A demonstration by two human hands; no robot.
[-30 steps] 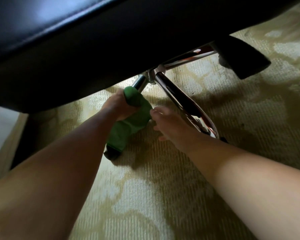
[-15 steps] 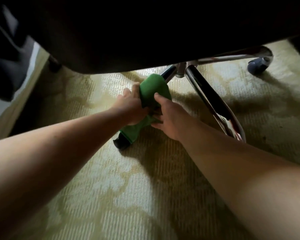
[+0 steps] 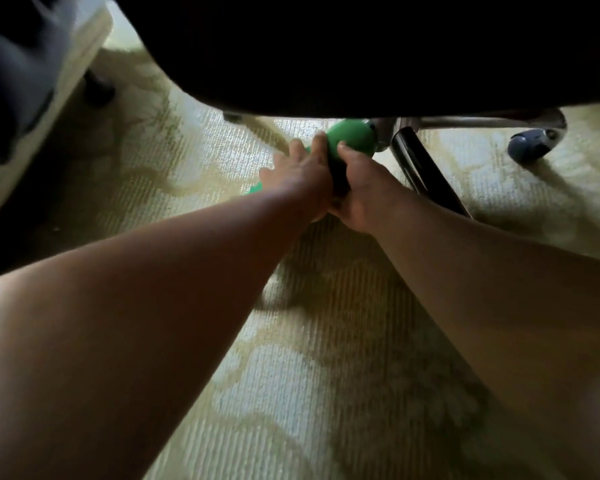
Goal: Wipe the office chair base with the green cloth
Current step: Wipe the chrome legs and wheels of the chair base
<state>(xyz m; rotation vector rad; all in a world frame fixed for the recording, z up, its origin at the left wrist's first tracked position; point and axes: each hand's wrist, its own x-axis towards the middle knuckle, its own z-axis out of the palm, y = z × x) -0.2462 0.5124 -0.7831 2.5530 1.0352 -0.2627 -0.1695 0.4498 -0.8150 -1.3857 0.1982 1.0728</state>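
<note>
Both hands now nearer the hub, left hand (image 3: 303, 176) and right hand (image 3: 359, 188) clasped around green cloth (image 3: 352, 138).

Dim overall; daylight fell on the far carpet (image 3: 201, 140). The seat underside (image 3: 361, 46) was near black. Arm shadows darkened the near carpet. Far-left corner was motion-blurred, edges wide-angle bent, glare on the chrome leg (image 3: 426, 171).
</note>
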